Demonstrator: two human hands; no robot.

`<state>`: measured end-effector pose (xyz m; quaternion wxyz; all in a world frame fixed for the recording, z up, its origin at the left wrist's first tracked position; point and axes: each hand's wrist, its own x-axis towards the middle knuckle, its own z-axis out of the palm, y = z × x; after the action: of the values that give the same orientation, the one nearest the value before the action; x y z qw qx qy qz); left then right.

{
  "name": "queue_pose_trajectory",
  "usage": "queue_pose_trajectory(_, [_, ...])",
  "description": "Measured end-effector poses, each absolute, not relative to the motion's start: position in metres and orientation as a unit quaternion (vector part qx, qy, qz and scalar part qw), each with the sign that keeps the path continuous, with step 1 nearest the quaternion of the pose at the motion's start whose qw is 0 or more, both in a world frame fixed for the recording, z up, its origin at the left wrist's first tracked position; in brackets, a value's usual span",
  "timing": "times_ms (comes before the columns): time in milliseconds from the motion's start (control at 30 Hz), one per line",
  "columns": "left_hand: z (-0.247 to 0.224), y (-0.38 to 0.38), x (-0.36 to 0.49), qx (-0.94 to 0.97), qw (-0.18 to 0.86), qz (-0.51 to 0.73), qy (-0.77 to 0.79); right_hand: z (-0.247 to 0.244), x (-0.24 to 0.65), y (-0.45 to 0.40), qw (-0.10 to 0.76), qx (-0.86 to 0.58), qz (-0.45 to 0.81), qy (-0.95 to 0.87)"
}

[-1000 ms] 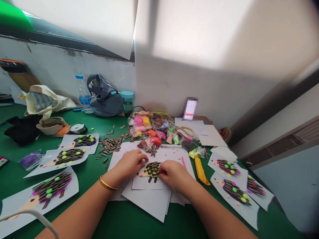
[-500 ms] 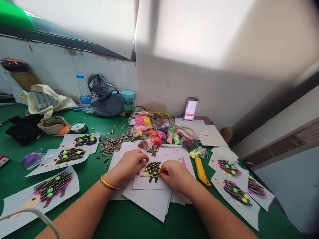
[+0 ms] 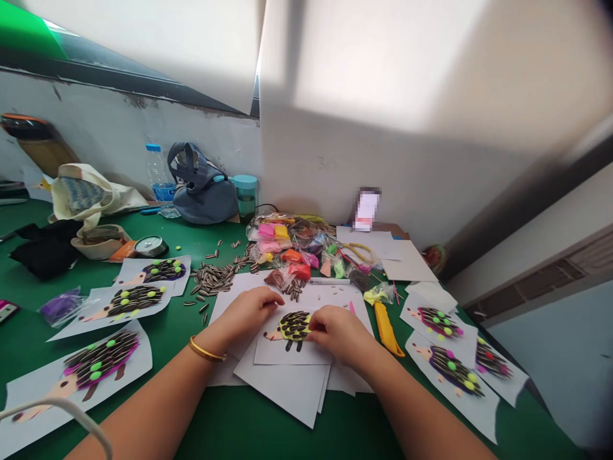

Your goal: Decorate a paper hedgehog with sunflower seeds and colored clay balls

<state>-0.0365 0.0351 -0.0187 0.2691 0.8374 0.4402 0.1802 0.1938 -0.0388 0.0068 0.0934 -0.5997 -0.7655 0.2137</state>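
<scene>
A clay hedgehog [image 3: 295,326] with a yellow-green body, dark sunflower-seed spines and two dark legs lies on a white card [image 3: 278,355]. At its right edge my right hand [image 3: 342,332] has thumb and fingers pinched together; whatever is between them is hidden. To the upper left of the hedgehog, my left hand [image 3: 251,312] rests over the paper with fingers loosely bent and apart from the thumb, nothing visible in them. More white sheets [image 3: 282,390] lie beneath the card. Beyond my hands are loose sunflower seeds [image 3: 215,280].
Bagged coloured clay [image 3: 292,255] and yellow-handled scissors [image 3: 359,250] lie at the back. A yellow cutter [image 3: 387,329] is right of the sheets. Finished hedgehog cards [image 3: 96,370] lie on the left, with more cards [image 3: 454,377] on the right. A blue-grey bag [image 3: 205,198] stands by the wall.
My left hand has drawn slightly left, away from the hedgehog's head, and its fingers have straightened a little. My right hand stays at the hedgehog's right edge, nearly still.
</scene>
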Motion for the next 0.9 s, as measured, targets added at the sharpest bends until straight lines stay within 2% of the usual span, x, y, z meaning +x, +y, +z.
queue_pose_trajectory(200, [-0.013, 0.044, -0.046, 0.672, 0.422, 0.313, 0.522, 0.014, 0.21, -0.031, 0.177, -0.629, 0.209, -0.728])
queue_pose_trajectory(333, [-0.012, 0.046, -0.049, 0.638, 0.45, 0.322, 0.536, 0.011, 0.212, -0.028, 0.195, -0.638, 0.205, -0.716])
queue_pose_trajectory(400, [-0.012, 0.047, -0.049, 0.662, 0.417, 0.297, 0.547, 0.008, 0.212, -0.027, 0.195, -0.639, 0.204, -0.716])
queue_pose_trajectory(600, [-0.011, 0.051, -0.056, 0.749, 0.219, 0.255, 0.571, 0.002, 0.212, -0.025, 0.207, -0.633, 0.196, -0.719])
queue_pose_trajectory(767, [-0.011, 0.048, -0.062, 0.81, 0.182, 0.135, 0.541, 0.0, 0.213, -0.024, 0.21, -0.635, 0.196, -0.717])
queue_pose_trajectory(900, [-0.01, 0.045, -0.061, 0.826, 0.134, 0.109, 0.536, -0.001, 0.213, -0.024, 0.211, -0.634, 0.192, -0.718])
